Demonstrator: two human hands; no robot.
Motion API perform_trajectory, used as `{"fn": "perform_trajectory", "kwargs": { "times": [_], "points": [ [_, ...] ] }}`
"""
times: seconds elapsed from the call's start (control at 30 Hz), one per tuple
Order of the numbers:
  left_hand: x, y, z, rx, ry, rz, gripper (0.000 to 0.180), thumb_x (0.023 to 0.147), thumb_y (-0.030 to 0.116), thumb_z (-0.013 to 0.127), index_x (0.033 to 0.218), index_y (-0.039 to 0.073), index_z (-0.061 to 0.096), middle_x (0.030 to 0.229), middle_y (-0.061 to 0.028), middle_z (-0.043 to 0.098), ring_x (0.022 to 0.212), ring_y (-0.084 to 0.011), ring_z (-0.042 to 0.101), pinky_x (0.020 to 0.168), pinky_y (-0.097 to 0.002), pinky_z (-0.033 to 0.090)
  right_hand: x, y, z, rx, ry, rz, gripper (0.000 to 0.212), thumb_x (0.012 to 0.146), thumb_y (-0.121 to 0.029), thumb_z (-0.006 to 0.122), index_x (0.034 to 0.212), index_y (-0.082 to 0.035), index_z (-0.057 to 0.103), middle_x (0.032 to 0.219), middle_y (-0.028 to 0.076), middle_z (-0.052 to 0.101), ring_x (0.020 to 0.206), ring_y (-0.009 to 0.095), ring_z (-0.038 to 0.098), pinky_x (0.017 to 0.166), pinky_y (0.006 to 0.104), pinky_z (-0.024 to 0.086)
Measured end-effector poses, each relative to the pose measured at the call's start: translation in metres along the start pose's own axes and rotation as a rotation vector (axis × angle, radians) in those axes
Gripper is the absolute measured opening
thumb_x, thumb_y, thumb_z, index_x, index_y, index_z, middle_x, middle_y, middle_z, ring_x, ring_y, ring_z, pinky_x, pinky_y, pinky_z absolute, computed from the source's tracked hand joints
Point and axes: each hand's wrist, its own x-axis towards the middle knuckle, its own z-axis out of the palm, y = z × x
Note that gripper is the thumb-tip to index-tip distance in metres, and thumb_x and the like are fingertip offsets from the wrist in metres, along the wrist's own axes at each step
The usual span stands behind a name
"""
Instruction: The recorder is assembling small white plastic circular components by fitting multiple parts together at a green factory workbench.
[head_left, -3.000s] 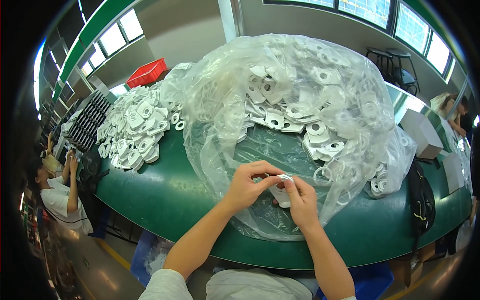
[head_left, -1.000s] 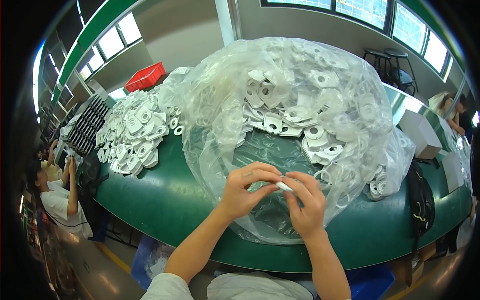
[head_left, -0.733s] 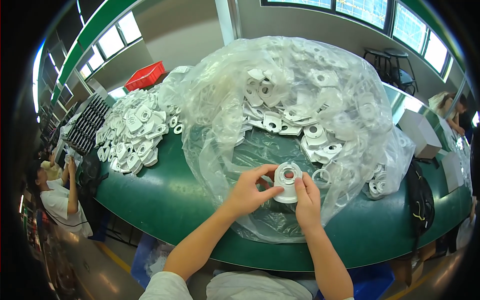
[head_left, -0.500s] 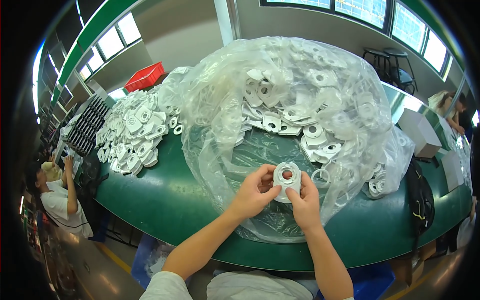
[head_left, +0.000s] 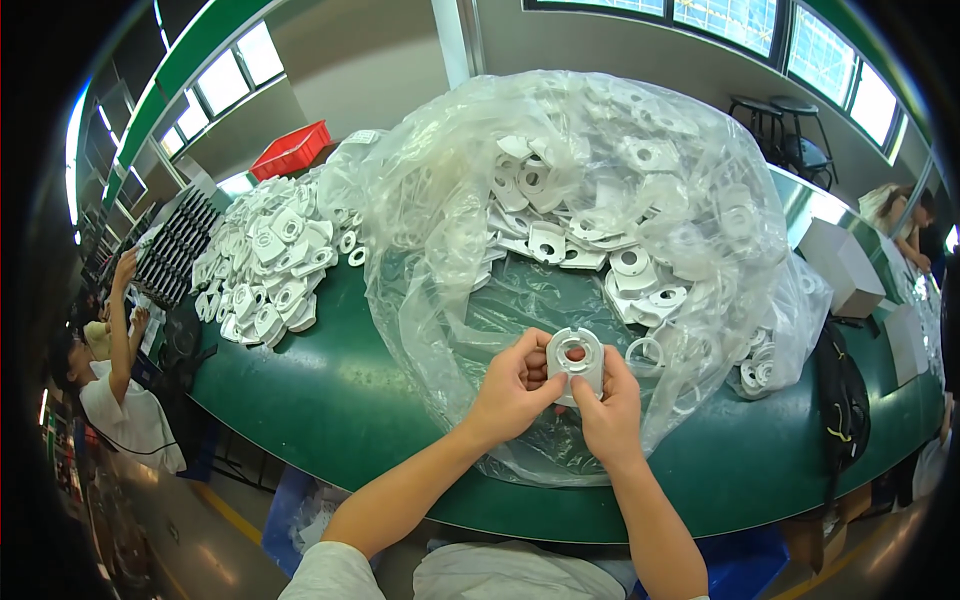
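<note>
Between my two hands is a white plastic housing part [head_left: 589, 378], rounded at the top with a ringed hole through it. My left hand [head_left: 514, 385] grips its left side, thumb on the lower face and fingers curled behind. From the right, my right hand [head_left: 611, 415] closes on the other side, its thumb also pressed on the front. Both hands are over the open edge of a large clear plastic bag [head_left: 420, 330], which is filled with similar white parts [head_left: 628, 263]. A loose white ring [head_left: 644, 352] lies just right of the held part.
On the left of the green table [head_left: 300, 385] is a heap of white parts [head_left: 268, 265], with a red crate [head_left: 290, 150] behind. White boxes [head_left: 838, 266] and a black bag [head_left: 842, 390] are at the right. A person [head_left: 125, 405] works at far left.
The held part has tipped slightly, with both thumbs shifting a little on its face. At far left, the other person has raised an arm toward the black rack.
</note>
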Motion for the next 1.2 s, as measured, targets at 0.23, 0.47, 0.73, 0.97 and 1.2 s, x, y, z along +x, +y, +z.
{"fn": "perform_trajectory", "kwargs": {
  "times": [0.23,0.47,0.73,0.97,1.2],
  "points": [
    [-0.003,0.01,0.007,-0.052,0.004,0.0,0.025,0.085,-0.004,0.057,0.107,0.001,0.046,0.096,-0.0077,0.064,0.084,-0.0105,0.062,0.072,-0.0244,0.052,-0.001,-0.01,-0.001,-0.061,0.002,-0.01,0.026,0.085,0.004,0.047,0.11,0.002,0.051,0.097,0.006,0.06,0.08,0.01,0.059,0.059,0.0238,0.051],
    [0.007,0.004,-0.01,0.111,-0.018,0.068,0.02,0.085,0.005,0.062,0.102,-0.001,0.054,0.091,-0.0051,0.063,0.078,-0.008,0.06,0.062,-0.0229,0.051,0.003,-0.003,0.001,0.132,-0.049,0.042,0.032,0.088,0.001,0.045,0.119,0.003,0.045,0.1,0.01,0.06,0.08,0.014,0.062,0.058,0.027,0.052],
    [-0.005,0.031,-0.05,0.208,0.2,0.045,0.017,0.092,0.016,0.056,0.088,0.001,0.063,0.068,0.0004,0.057,0.059,-0.0042,0.048,0.051,-0.0204,0.036,-0.004,-0.013,0.005,-0.557,0.03,-0.307,0.03,0.087,-0.002,0.046,0.116,0.002,0.055,0.105,0.013,0.064,0.094,0.021,0.062,0.075,0.0324,0.05],
    [-0.042,0.054,-0.232,0.458,0.684,-0.174,0.025,0.092,0.026,0.057,0.076,0.006,0.061,0.054,0.0014,0.05,0.043,-0.0067,0.045,0.04,-0.0227,0.034,-0.077,-0.137,0.078,-0.273,-0.75,-0.917,0.023,0.068,-0.006,0.064,0.091,-0.006,0.07,0.093,0.012,0.067,0.078,0.027,0.064,0.064,0.0323,0.052],
    [-0.015,0.135,-0.39,0.303,1.075,0.003,0.052,0.086,0.023,0.063,0.116,-0.015,0.044,0.11,-0.022,0.054,0.082,-0.0302,0.065,0.059,-0.0364,0.058,-0.075,-0.177,0.087,-0.102,-0.833,-0.99,0.015,0.073,-0.012,0.068,0.087,-0.007,0.07,0.092,0.012,0.068,0.078,0.026,0.064,0.063,0.0286,0.051]
  ]
}}
